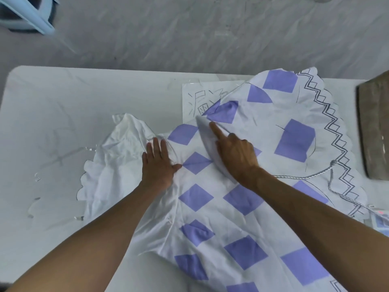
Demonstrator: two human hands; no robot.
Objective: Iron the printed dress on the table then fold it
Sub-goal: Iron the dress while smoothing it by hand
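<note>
The printed dress, white with purple diamonds and a black zigzag scalloped hem, lies spread over the right half of the white table. A crumpled white part of it bunches at the left. My right hand grips the handle of a pale iron whose tip points away from me, index finger stretched along its top. The iron sits on the dress. My left hand presses flat on the fabric just left of the iron, fingers straight.
The iron's braided cord runs right across the dress. A sheet of paper with drawn marks lies under the dress's far edge. A brown board sits at the right edge. A pale blue chair stands on the floor, far left.
</note>
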